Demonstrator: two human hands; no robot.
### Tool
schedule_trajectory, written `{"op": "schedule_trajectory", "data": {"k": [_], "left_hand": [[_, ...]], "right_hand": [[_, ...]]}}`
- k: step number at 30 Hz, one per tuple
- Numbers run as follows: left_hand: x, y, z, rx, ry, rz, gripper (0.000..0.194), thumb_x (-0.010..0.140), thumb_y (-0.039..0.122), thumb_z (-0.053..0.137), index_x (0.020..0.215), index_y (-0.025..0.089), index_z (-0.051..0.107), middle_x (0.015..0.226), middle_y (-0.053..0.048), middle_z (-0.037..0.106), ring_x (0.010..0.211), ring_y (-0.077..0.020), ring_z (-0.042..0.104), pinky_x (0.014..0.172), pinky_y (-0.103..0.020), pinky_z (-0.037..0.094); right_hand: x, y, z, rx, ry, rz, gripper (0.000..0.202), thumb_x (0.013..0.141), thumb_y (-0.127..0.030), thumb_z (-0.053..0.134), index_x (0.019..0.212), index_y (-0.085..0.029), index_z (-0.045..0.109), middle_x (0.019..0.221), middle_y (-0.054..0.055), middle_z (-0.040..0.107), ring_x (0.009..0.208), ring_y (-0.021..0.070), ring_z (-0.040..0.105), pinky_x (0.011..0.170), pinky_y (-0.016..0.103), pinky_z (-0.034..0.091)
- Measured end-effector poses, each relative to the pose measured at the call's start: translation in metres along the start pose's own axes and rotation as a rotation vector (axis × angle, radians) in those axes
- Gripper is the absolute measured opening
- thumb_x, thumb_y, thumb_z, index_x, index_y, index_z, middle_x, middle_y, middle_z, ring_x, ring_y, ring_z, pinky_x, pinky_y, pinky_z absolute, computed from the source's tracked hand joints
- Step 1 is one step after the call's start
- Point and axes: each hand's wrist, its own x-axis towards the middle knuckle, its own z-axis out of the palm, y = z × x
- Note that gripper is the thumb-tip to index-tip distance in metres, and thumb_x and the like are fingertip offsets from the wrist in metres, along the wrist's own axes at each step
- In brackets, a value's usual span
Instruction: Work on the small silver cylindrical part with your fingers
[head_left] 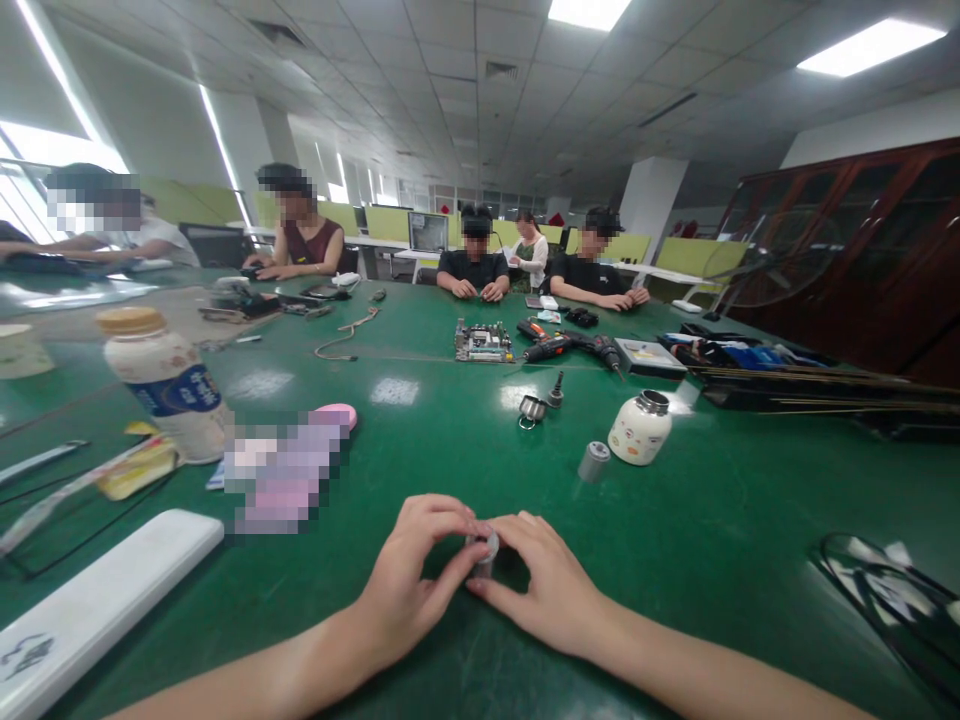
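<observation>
Both of my hands meet around a small grey metallic cylinder [484, 567] upright on the green table. My left hand [417, 562] pinches at its upper rim with thumb and fingers. From the other side my right hand [546, 580] curls round it, thumb low and fingers at the top. Fingers hide much of the cylinder. Further off and to the right stands another grey cylinder [594, 462], beside a cream-coloured thermos bottle [640, 432] with its mouth uncovered. Beyond my hands lie a shiny metal cap with a loop [532, 409] and a dark stopper-like part [556, 391].
At left are a white box [112, 610], a labelled drink bottle [169, 385] and a blurred-out pink item [300, 480]. A circuit board [484, 341] and power drills [570, 346] lie ahead. Black cables [885, 590] are at right. Several people sit beyond.
</observation>
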Motion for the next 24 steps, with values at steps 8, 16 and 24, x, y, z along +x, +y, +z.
{"op": "schedule_trajectory", "data": {"k": [8, 16, 24], "left_hand": [[-0.001, -0.001, 0.002, -0.059, 0.006, 0.011, 0.029, 0.086, 0.005, 0.064, 0.107, 0.023, 0.057, 0.092, -0.002, 0.070, 0.089, -0.0159, 0.067, 0.080, -0.028, 0.056], [0.000, 0.002, 0.000, -0.042, -0.104, -0.027, 0.028, 0.089, 0.006, 0.058, 0.111, 0.023, 0.057, 0.094, -0.004, 0.071, 0.086, -0.0158, 0.068, 0.076, -0.027, 0.057], [0.005, 0.012, 0.000, -0.047, -0.176, -0.114, 0.023, 0.090, 0.006, 0.055, 0.107, 0.021, 0.059, 0.095, -0.005, 0.071, 0.090, -0.0166, 0.067, 0.079, -0.028, 0.055]], "right_hand": [[0.001, 0.001, 0.000, 0.002, -0.013, -0.009, 0.030, 0.086, -0.032, 0.071, 0.114, -0.024, 0.062, 0.109, 0.002, 0.070, 0.097, 0.0224, 0.060, 0.090, 0.038, 0.041], [-0.001, -0.001, -0.001, -0.017, -0.009, -0.016, 0.026, 0.086, -0.029, 0.069, 0.111, -0.023, 0.062, 0.106, 0.003, 0.070, 0.095, 0.0223, 0.060, 0.085, 0.036, 0.043], [-0.001, 0.004, 0.003, -0.027, 0.002, -0.019, 0.029, 0.085, -0.026, 0.070, 0.112, -0.021, 0.061, 0.109, 0.004, 0.069, 0.097, 0.0223, 0.060, 0.091, 0.039, 0.042]]}}
